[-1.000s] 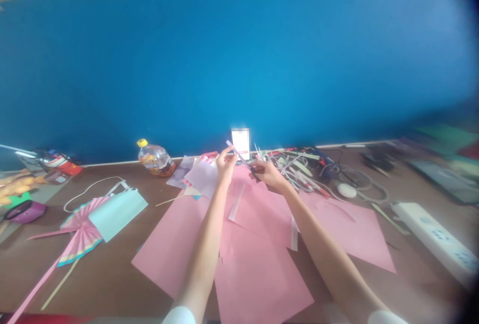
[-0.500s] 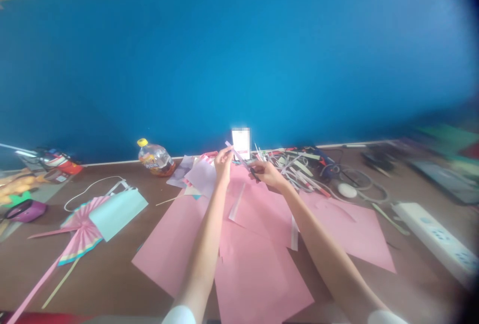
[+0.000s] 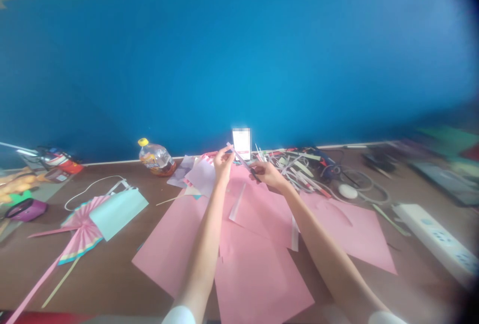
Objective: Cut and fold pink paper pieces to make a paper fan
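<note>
Both my hands are raised over the pink paper sheets (image 3: 258,274), close together in front of a lit phone (image 3: 241,144). My left hand (image 3: 223,163) pinches a narrow pale purple paper strip (image 3: 238,155) near its upper end. The strip slants down and right to my right hand (image 3: 267,174). My fingers there are closed around scissors (image 3: 255,175), of which mainly a dark part shows. Whether the blades touch the strip I cannot tell. Below the hands, a whitish strip (image 3: 237,203) lies on the pink paper.
Left stand a yellow-capped bottle (image 3: 155,160), a pleated pink paper fan (image 3: 84,226), a pale blue sheet (image 3: 119,212) and a purple tape roll (image 3: 27,210). Purple paper pieces (image 3: 202,176) lie beside my left hand. Right are tangled paper strips (image 3: 299,166), cables and a power strip (image 3: 436,239).
Hardly anything differs. My hands hold nearly the same pose, with the strip between them shifted very slightly; the things on the table stay where they were.
</note>
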The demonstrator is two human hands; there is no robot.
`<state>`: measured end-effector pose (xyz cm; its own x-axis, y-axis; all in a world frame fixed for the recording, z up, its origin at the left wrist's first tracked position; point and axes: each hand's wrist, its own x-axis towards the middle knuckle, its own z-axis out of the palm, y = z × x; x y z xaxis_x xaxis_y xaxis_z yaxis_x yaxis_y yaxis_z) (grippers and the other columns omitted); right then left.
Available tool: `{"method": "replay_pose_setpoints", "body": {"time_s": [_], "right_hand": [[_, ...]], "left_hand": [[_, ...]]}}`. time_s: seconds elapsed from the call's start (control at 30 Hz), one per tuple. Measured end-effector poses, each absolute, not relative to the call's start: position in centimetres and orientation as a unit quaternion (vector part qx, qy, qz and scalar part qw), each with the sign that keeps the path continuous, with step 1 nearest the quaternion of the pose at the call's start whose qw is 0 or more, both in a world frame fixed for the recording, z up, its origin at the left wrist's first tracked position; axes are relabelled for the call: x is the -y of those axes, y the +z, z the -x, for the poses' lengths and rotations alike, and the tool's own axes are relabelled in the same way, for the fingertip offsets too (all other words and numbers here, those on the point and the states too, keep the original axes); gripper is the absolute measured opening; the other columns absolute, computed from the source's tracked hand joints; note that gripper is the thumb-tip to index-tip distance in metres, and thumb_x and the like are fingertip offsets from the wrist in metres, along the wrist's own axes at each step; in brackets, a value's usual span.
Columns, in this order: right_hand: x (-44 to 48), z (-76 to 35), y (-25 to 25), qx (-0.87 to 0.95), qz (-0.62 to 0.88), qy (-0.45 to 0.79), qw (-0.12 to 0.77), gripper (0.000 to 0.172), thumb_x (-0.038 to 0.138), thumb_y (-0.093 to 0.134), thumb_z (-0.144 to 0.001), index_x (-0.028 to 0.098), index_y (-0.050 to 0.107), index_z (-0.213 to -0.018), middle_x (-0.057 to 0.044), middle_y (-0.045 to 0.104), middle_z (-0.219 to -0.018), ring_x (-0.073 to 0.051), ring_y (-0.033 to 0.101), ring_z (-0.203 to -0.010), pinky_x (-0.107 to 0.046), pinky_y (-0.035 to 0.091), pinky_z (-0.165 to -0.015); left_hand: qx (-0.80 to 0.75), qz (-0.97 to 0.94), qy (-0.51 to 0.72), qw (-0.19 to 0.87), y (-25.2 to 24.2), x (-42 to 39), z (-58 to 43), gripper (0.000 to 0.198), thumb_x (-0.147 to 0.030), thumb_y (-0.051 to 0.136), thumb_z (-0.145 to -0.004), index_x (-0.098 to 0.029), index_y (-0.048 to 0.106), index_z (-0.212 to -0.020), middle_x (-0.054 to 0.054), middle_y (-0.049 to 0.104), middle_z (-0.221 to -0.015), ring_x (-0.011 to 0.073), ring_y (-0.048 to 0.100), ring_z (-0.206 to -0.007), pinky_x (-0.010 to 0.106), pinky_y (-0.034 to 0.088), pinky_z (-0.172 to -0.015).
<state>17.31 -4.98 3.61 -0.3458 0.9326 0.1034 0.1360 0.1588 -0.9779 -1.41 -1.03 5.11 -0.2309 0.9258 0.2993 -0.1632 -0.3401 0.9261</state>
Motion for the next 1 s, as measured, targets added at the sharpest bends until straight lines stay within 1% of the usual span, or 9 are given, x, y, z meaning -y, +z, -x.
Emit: {"method": "replay_pose_setpoints", "body": {"time_s": [0.13,0.3,0.43,0.67,1.0], "right_hand": [[5.0,-17.26,3.51,0.649,0.41,0.501,0.4,0.043,0.031,0.072,-0.068,0.012,0.064,-0.106,-0.003,0.065,-0.068,-0.013,0.058,-0.055,-0.027,0.051,-0.053],[4.99,-17.22,3.49,0.642,0.413,0.504,0.403,0.045,0.031,0.072,-0.067,0.011,0.064,-0.107,-0.004,0.066,-0.068,-0.013,0.058,-0.055,-0.027,0.051,-0.053],[4.98,-17.28,3.55,0.647,0.417,0.499,0.399,0.044,0.03,0.072,-0.067,0.011,0.064,-0.106,-0.003,0.066,-0.068,-0.012,0.058,-0.053,-0.026,0.05,-0.052],[4.97,-17.27,3.37,0.641,0.413,0.5,0.411,0.041,0.029,0.07,-0.068,0.012,0.064,-0.104,-0.005,0.067,-0.069,-0.016,0.062,-0.059,-0.027,0.05,-0.053],[5.01,-17.23,3.55,0.642,0.411,0.499,0.412,0.039,0.029,0.07,-0.069,0.012,0.063,-0.103,-0.005,0.067,-0.067,-0.016,0.062,-0.059,-0.027,0.051,-0.053]], "left_hand": [[-0.403,-0.466,0.671,0.413,5.17,1.1,1.33,0.05,-0.039,0.077,-0.063,-0.015,0.068,-0.106,0.007,0.071,-0.082,0.0147,0.064,-0.071,0.026,0.052,-0.065],[-0.404,-0.462,0.672,0.415,5.23,1.11,1.34,0.052,-0.039,0.078,-0.062,-0.014,0.068,-0.106,0.007,0.07,-0.08,0.0122,0.061,-0.066,0.024,0.051,-0.063],[-0.4,-0.456,0.672,0.425,5.17,1.1,1.36,0.05,-0.036,0.079,-0.062,-0.014,0.069,-0.105,0.006,0.07,-0.078,0.0107,0.06,-0.063,0.023,0.051,-0.061],[-0.395,-0.469,0.662,0.431,5.19,1.28,1.29,0.048,-0.034,0.079,-0.063,-0.013,0.069,-0.105,0.006,0.07,-0.079,0.0115,0.061,-0.065,0.023,0.05,-0.061],[-0.392,-0.461,0.666,0.435,4.88,1.14,1.09,0.047,-0.032,0.078,-0.063,-0.013,0.069,-0.105,0.006,0.07,-0.078,0.0124,0.062,-0.067,0.024,0.05,-0.063]]}}
